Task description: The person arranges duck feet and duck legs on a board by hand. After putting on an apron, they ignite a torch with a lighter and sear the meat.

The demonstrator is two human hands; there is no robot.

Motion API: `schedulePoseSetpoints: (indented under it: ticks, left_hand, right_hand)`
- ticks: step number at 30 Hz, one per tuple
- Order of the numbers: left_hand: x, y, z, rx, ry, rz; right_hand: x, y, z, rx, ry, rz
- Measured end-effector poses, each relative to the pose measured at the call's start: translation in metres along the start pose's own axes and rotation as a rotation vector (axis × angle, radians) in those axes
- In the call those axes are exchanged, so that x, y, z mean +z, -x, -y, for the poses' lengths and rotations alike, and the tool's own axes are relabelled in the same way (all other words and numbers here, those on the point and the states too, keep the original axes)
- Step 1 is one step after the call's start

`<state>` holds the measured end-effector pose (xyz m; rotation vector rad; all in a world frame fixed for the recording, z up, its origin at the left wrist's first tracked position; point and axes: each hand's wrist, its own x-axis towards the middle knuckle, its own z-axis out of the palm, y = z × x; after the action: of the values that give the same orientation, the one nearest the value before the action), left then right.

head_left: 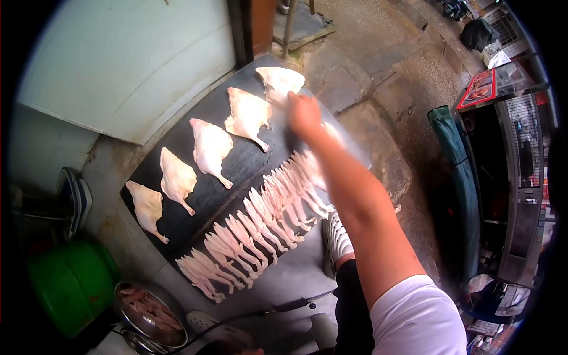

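five chicken legs (210,145) lie in a curved row on the dark board (248,168), with a row of chicken feet (260,228) nearer me. the right hand (303,112) is at the far end, just beside the last leg (279,80). it's blurred, so i can't tell its grip. the left hand is out of view. i'd keep the gaps even, with no overlap.

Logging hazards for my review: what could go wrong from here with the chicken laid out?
The right hand reaches across to the far chicken quarter, which lies at the edge of the dark board; a nudge could drop it onto the ground. The forearm passes low over the row of chicken feet and might knock them out of line.
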<state>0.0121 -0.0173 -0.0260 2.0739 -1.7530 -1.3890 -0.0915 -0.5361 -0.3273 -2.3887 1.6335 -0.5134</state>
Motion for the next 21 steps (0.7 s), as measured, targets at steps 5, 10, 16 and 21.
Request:
schedulePoseSetpoints:
  ticks: [5, 10, 16, 21]
  left_hand:
    - [0.0, 0.003, 0.002, -0.025, 0.015, 0.036]
    - [0.001, 0.006, 0.0, -0.021, 0.013, 0.039]
    - [0.0, 0.002, 0.002, -0.029, 0.057, 0.027]
    - [-0.002, 0.003, 0.001, -0.075, 0.072, 0.092]
  right_hand:
    - [-0.003, 0.001, -0.002, -0.022, 0.019, 0.051]
    - [0.0, 0.001, 0.008, 0.023, 0.046, 0.077]
    - [-0.01, 0.005, 0.026, 0.111, -0.013, 0.175]
    - [-0.001, 0.058, 0.139, -0.44, -0.294, -0.08]
